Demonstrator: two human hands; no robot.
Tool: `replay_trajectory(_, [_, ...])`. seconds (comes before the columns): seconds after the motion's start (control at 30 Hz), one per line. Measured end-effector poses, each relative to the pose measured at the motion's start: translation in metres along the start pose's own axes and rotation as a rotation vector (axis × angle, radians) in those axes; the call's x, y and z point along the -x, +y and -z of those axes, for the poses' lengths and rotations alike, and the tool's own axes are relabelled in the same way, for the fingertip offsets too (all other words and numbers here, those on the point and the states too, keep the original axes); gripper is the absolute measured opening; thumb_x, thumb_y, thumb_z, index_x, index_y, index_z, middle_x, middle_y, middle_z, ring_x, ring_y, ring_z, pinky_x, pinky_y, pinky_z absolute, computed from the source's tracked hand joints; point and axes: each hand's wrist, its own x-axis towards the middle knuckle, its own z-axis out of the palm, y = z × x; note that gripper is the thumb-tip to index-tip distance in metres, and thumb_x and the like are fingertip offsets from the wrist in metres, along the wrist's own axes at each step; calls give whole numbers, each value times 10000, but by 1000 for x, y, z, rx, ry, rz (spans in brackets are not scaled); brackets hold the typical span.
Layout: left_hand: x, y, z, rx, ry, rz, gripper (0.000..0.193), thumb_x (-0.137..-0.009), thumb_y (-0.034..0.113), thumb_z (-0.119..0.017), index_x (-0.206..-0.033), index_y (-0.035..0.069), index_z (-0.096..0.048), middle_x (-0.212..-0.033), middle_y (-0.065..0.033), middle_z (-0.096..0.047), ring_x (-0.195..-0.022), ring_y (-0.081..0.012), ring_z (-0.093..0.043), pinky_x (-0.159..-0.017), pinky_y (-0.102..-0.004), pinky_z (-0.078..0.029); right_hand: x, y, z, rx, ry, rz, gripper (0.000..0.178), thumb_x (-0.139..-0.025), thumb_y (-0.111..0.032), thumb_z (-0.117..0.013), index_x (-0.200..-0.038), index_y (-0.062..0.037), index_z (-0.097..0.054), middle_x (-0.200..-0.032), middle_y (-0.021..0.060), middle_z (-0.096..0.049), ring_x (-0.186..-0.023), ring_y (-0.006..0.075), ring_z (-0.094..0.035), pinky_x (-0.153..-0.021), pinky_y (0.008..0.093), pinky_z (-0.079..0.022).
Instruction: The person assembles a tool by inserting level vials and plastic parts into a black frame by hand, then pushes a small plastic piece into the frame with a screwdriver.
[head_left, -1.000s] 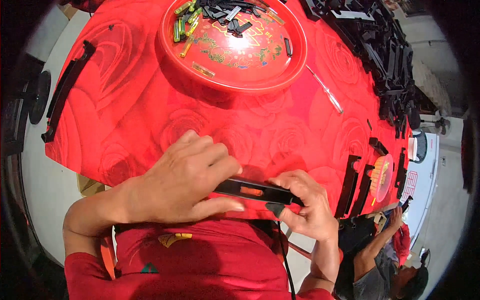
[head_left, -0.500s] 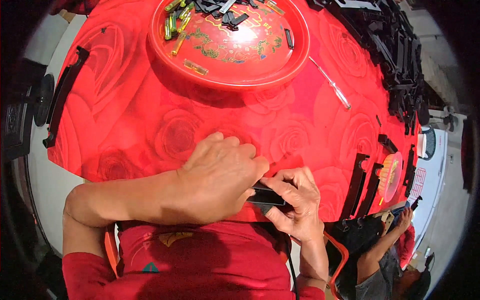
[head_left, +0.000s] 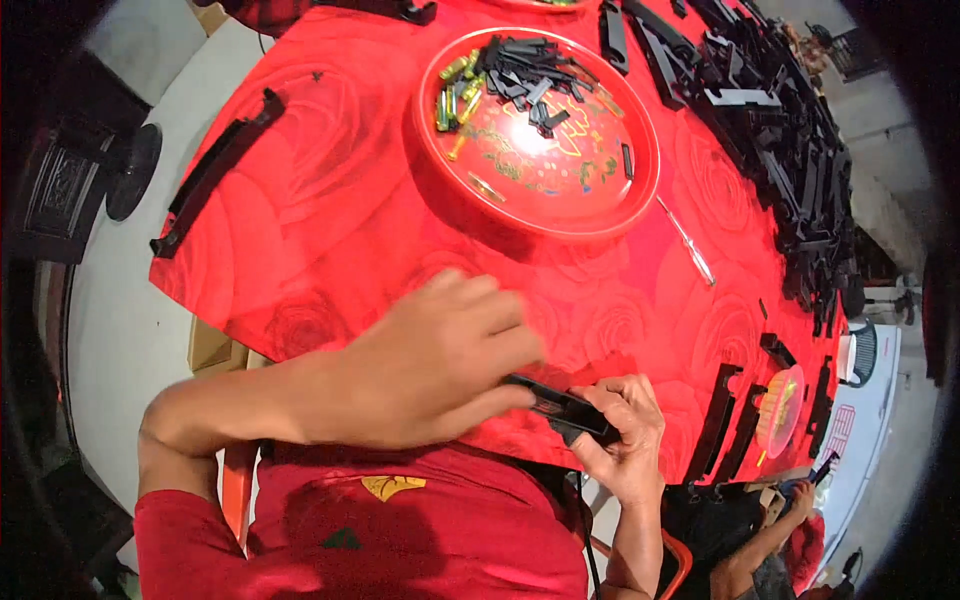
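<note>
A narrow black plastic piece [head_left: 583, 414] with a hollowed face lies tilted in my right hand [head_left: 625, 432], whose thumb and fingers close on its right end. Something dark covers the tip of the right thumb. My left hand [head_left: 455, 350] is slightly smeared by motion. Its thumb stretches toward the left end of the piece, with a gap between thumb and forefinger. The fingers are loosely bent, and nothing shows between them. I cannot tell whether the thumb touches the piece. Both hands are over the near edge of the red rose-patterned tablecloth [head_left: 330, 215].
Ahead stands a round red tray [head_left: 440, 190] holding small black parts and yellow-green vials. A screwdriver [head_left: 690, 245] lies beside it. Black plastic parts [head_left: 790, 170] pile up at far right, nearer a pink-rimmed dish [head_left: 790, 400]. A long black bar [head_left: 215, 175] lies left. Another person's arm [head_left: 765, 540] shows lower right.
My left hand has come off the black piece and loosened from a closed grip. The piece now tilts, its right end lower, still in my right hand. The whole view has shifted.
</note>
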Motion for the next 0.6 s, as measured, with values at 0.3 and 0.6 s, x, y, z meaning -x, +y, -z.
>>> replay_trajectory(0.3, [165,-27,47,266,-562,760,274,-1003,299,-646,-1091,48,-717,-1020,-213,-734,-977,-393,-708,-836,-447,-552,-16,0,-3,60,49,62,517,-749,-269,-829,-1211,-53,-745,-950,133,-661,-851,311,-606,-755,425,-502])
replay_trajectory(0.6, [129,-126,-6,64,-282,955,369,-963,345,-652,-1159,39,-712,-1114,-250,-728,-1064,-406,-701,-908,-454,-541,-40,-14,22,69,-131,-28,447,-732,-307,-855,-1088,-48,-776,-912,124,-682,-815,276,-602,-721,386,-487])
